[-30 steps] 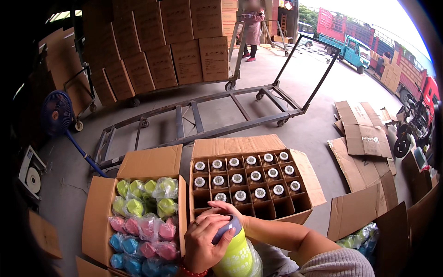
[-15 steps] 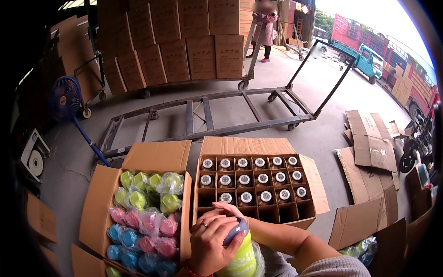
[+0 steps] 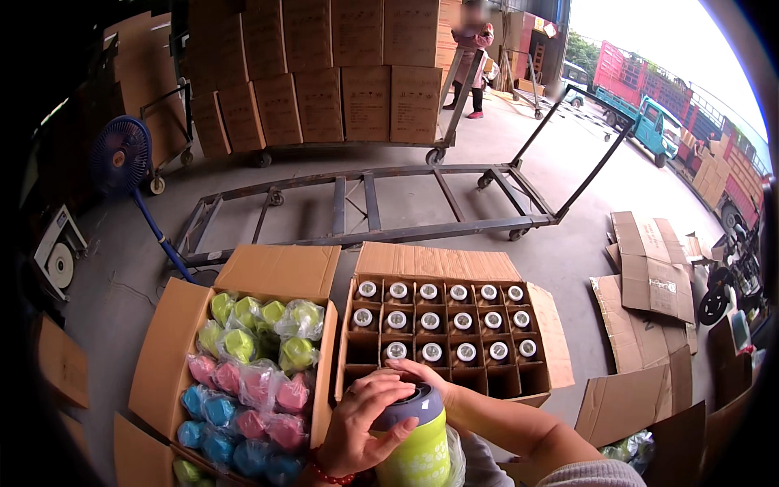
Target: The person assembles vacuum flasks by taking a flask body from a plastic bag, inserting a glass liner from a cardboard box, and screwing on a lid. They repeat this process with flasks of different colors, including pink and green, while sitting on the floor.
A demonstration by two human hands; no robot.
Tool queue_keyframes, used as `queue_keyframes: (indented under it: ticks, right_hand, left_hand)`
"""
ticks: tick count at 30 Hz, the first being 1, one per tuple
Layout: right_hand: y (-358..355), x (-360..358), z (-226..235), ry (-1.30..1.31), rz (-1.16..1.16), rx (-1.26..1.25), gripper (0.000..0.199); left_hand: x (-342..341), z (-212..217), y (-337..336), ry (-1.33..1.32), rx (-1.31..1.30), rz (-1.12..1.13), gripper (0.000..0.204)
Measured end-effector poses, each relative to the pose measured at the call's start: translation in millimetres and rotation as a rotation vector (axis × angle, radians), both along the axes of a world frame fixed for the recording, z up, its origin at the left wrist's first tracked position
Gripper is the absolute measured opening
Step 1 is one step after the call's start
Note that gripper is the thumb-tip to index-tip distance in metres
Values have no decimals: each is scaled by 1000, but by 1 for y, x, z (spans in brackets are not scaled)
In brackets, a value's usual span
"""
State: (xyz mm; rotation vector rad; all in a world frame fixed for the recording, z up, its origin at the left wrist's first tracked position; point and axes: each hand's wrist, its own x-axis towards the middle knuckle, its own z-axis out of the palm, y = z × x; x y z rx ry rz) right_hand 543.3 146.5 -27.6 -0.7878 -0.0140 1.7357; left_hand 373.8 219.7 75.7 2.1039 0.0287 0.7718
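A lime-green bottle [image 3: 415, 454] with a pale pattern and a grey-violet end piece [image 3: 410, 406] stands close in front of me. Clear plastic film shows along its right side. My left hand [image 3: 369, 414], with a red bead bracelet, grips the end piece, thumb on the near side and fingers over the top. From the right, my right hand [image 3: 426, 380] closes round the far side, its fingers partly behind the left ones. Just beyond is a divided carton [image 3: 527, 398] with rows of bottles [image 3: 462, 320] with whitish caps; several front cells hold none.
An open carton [image 3: 154, 365] at left holds bagged green, pink and blue bottles [image 3: 258, 385]. Behind stand a flat metal trolley [image 3: 369, 203], a blue fan [image 3: 122, 154] and stacked cartons [image 3: 365, 101]. Flattened cardboard [image 3: 657, 268] lies at right. A person [image 3: 472, 57] stands far back.
The left hand's fingers have spread and shifted back, baring more of the grey-violet end piece. The right hand has slid further round the far side. The view has tilted slightly upward.
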Motion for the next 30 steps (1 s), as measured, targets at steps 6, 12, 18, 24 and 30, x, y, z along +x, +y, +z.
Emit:
queue_keyframes:
  ticks: [6,12,18,24,30]
  right_hand:
    - [-15,-5,37,-756,296,523,40]
    - [-35,-1,92,-833,394,396,39]
    - [-57,0,154,-1394,509,806,31]
    - [-90,-25,222,-1852,726,756,20]
    - [-113,-50,237,-2033,833,599,27]
  left_hand:
    - [-20,-65,30,-238,-505,-328,27]
    - [-17,-51,21,-216,-561,-445,24]
    - [-31,-23,-30,-306,-391,-168,22]
    - [-46,9,-74,-372,-109,-98,26]
    - [-57,27,-114,-363,-8,75,29]
